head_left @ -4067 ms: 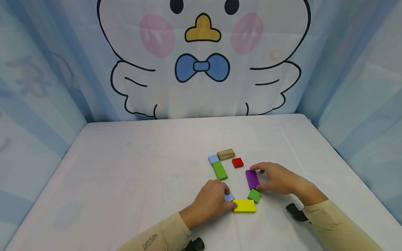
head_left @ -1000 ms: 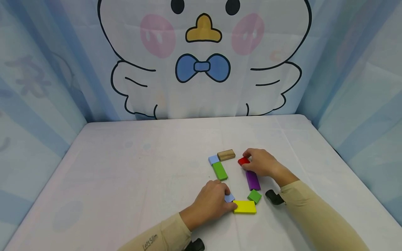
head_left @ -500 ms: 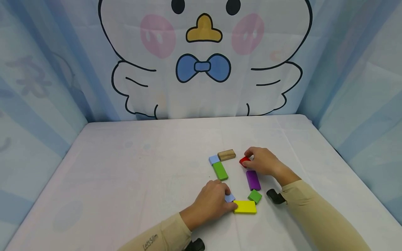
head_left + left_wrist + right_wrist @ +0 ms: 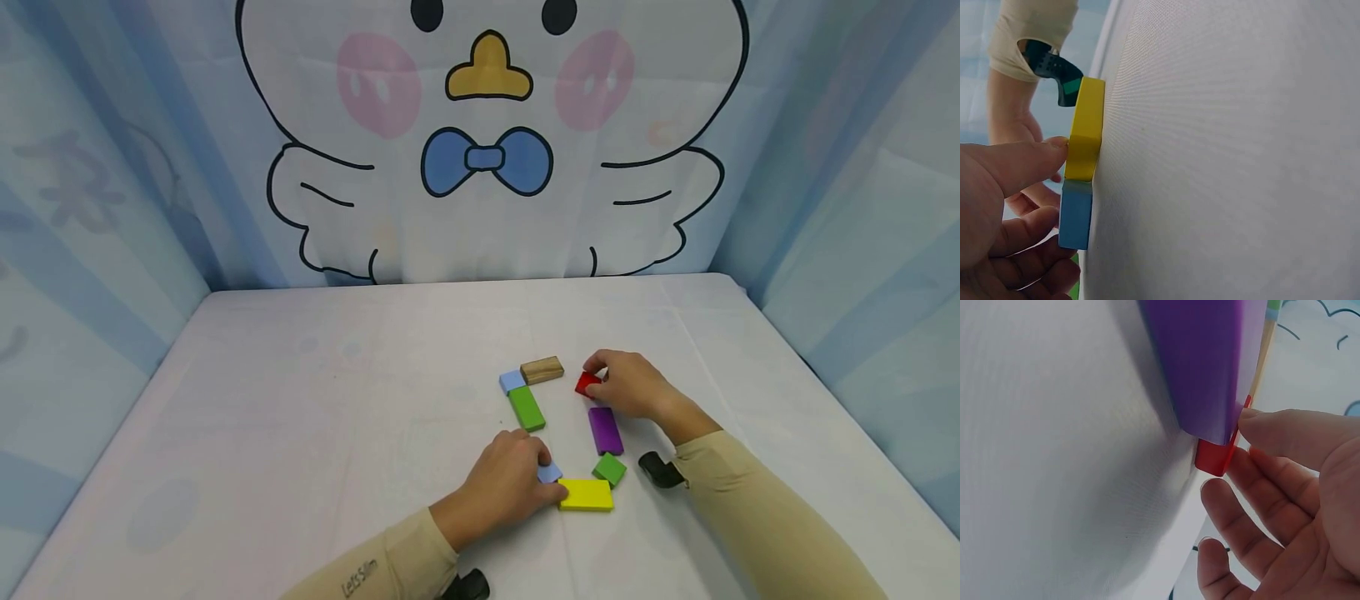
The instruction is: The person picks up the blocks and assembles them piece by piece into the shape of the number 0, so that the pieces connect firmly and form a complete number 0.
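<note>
In the head view, my right hand point(image 4: 630, 385) pinches a small red block point(image 4: 587, 384) between thumb and fingers, just beyond the far end of a purple block point(image 4: 605, 431). Between red and purple there is a small gap. My left hand point(image 4: 501, 475) stays low at the near side, its thumb against a yellow block point(image 4: 587, 496) and its fingers curled around a light blue block point(image 4: 1075, 215). In the left wrist view those two blocks meet end to end. A green block point(image 4: 609, 470) sits between the yellow and purple blocks.
Farther back, a long green block point(image 4: 527, 408), another light blue block point(image 4: 512, 382) and a natural wood block point(image 4: 542, 370) form a bent row. The blocks lie in a broken ring on a white-covered table point(image 4: 315, 433), with printed curtains point(image 4: 487, 225) behind and at the sides.
Over four seconds my right hand has gone from the purple block to the red one. The red block has shifted right, and lately slightly away from the purple. My left hand stays put.
</note>
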`<action>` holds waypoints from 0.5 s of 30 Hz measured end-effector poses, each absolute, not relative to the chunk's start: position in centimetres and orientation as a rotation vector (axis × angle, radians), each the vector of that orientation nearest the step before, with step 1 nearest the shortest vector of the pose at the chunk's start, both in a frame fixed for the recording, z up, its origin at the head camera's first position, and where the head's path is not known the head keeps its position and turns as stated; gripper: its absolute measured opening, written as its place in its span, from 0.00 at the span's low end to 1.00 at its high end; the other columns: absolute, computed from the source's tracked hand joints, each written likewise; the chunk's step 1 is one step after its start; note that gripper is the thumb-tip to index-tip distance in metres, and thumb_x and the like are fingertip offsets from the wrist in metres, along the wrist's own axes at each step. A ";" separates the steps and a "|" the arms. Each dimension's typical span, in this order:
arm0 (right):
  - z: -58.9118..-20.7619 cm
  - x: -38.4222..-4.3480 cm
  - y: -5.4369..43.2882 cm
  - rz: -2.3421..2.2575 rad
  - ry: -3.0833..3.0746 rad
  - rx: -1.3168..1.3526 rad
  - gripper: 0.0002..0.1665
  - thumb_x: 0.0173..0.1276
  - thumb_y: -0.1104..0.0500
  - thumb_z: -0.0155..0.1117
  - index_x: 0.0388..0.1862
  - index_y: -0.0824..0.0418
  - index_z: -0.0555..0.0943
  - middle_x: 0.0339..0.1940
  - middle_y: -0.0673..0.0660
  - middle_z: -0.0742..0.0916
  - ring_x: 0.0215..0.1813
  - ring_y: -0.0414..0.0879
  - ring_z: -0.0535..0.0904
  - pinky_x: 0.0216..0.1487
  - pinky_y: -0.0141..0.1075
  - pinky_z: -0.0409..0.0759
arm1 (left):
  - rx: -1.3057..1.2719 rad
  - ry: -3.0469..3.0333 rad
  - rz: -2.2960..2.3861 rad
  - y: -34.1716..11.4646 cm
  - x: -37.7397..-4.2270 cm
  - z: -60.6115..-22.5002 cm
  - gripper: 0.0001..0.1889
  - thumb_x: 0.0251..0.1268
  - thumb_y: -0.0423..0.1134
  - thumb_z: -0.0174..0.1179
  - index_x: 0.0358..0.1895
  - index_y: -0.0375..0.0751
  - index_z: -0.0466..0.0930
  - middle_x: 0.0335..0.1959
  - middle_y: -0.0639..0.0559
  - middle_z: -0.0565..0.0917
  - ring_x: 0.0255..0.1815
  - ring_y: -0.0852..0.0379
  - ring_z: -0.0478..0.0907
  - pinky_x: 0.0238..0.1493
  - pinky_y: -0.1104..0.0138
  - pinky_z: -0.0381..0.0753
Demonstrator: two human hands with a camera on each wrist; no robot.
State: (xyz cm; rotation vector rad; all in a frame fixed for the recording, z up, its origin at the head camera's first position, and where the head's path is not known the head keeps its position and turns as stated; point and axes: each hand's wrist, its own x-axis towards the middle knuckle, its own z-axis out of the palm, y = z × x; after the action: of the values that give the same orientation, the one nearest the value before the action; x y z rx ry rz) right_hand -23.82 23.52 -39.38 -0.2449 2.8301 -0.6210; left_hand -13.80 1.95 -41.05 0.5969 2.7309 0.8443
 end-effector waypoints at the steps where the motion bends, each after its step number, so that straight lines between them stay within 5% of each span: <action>1: -39.4 -23.8 23.5 -0.620 2.832 -0.252 0.19 0.68 0.60 0.66 0.55 0.66 0.79 0.44 0.60 0.85 0.43 0.52 0.80 0.48 0.46 0.81 | 0.598 2.731 0.845 2.0 -13.8 -41.0 0.17 0.53 0.50 0.77 0.36 0.41 0.86 0.28 0.57 0.75 0.31 0.59 0.68 0.33 0.71 0.71; 10: -39.2 -23.8 23.8 -0.622 2.844 -0.309 0.19 0.67 0.67 0.57 0.56 0.66 0.80 0.49 0.63 0.84 0.52 0.60 0.78 0.55 0.53 0.77 | 0.622 2.748 0.850 1.9 -13.7 -41.1 0.17 0.52 0.50 0.77 0.35 0.40 0.86 0.27 0.57 0.75 0.30 0.60 0.68 0.32 0.71 0.70; 15: -39.3 -23.8 23.8 -0.641 2.867 -0.299 0.18 0.69 0.60 0.61 0.56 0.66 0.80 0.49 0.63 0.85 0.51 0.58 0.79 0.54 0.53 0.78 | 0.615 2.746 0.844 1.9 -13.7 -41.1 0.17 0.52 0.50 0.77 0.35 0.41 0.86 0.27 0.57 0.75 0.31 0.60 0.68 0.32 0.71 0.70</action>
State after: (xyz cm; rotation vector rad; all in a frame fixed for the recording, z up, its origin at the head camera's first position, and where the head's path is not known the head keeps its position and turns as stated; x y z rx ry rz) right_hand -23.78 23.80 -39.26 -0.2994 2.8671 -0.6414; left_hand -13.74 1.94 -41.10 0.6154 2.7459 0.8438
